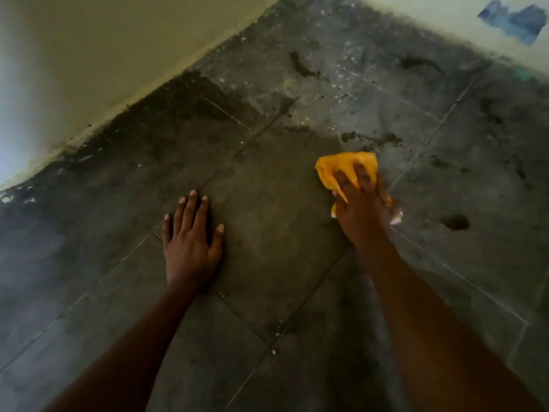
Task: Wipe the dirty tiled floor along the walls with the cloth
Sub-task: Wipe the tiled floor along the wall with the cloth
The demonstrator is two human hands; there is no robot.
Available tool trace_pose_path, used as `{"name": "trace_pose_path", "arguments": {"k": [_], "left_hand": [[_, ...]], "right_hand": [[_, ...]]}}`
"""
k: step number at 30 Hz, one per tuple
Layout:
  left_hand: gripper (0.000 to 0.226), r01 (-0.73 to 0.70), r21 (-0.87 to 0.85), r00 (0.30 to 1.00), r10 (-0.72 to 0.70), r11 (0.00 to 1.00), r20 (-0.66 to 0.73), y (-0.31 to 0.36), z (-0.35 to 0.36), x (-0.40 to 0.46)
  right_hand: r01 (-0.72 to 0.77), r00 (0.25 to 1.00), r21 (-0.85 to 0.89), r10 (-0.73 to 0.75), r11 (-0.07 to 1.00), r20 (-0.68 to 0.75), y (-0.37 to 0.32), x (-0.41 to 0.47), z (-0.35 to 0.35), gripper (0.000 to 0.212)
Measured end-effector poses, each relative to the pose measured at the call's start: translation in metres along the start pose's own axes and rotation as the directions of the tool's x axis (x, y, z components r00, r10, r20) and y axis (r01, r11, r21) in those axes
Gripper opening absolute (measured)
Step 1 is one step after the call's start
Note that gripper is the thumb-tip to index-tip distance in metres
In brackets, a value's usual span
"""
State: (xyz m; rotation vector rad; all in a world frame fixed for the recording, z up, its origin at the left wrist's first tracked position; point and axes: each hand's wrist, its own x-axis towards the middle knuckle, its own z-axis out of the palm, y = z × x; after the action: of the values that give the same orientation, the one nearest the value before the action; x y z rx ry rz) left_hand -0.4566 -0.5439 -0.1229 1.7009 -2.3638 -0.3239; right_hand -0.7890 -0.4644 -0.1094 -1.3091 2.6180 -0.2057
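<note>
A crumpled yellow cloth (335, 168) lies on the dark grey tiled floor (267, 233), right of centre. My right hand (361, 206) presses down on the cloth with spread fingers and covers its near half. My left hand (190, 236) rests flat on a bare tile to the left, fingers straight, holding nothing. Dark dirt smears (371, 138) and pale specks lie on the tiles just beyond the cloth.
Two pale walls meet in a corner at the top: one wall (89, 55) runs along the left, the other (445, 19) along the upper right, with a blue patch (514, 20) on it. Black grime (184, 99) lines the foot of the left wall.
</note>
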Motion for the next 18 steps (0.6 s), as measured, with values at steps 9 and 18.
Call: {"name": "trace_pose_path", "arguments": {"k": [9, 18], "left_hand": [[0.073, 0.0, -0.004, 1.0, 0.0, 1.0, 0.009, 0.002, -0.005, -0.004], [0.072, 0.002, -0.006, 1.0, -0.002, 1.0, -0.001, 0.0, -0.002, -0.002]], "right_hand": [[0.316, 0.948, -0.158, -0.303, 0.935, 0.099, 0.016, -0.046, -0.006, 0.063], [0.037, 0.999, -0.065, -0.039, 0.997, -0.032, 0.018, -0.033, 0.0, 0.057]]}}
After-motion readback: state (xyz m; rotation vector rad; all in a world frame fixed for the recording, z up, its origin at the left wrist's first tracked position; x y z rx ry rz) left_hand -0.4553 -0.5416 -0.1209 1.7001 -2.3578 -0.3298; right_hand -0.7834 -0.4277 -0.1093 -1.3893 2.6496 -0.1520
